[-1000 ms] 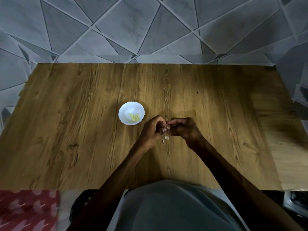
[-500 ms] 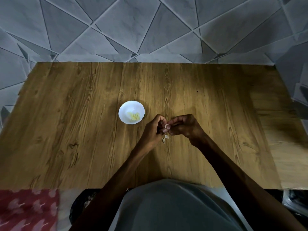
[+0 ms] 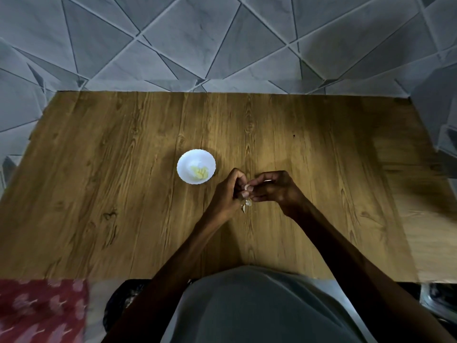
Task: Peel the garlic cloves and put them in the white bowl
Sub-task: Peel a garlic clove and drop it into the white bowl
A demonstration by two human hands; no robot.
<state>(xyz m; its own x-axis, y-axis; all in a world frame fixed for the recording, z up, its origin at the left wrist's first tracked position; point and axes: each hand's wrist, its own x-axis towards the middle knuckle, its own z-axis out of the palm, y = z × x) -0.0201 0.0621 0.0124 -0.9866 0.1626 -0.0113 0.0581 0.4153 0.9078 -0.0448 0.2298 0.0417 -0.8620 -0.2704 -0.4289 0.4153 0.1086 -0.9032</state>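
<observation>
Item: garlic clove (image 3: pixel 247 187), pinched between curled fingers of left hand (image 3: pixel 226 194) and right hand (image 3: pixel 277 188) above the counter (image 3: pixel 123 194), just right of the white bowl (image 3: pixel 183 162); risk: may slip mid-peel, dropping among skin scraps (image 3: pixel 246 204) instead.

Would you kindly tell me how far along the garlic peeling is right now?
Done: a few peeled cloves lie in the white bowl. In hand: the left hand and right hand pinch one garlic clove between them, above skin scraps on the table. Left: finish peeling it and drop it into the bowl.
</observation>
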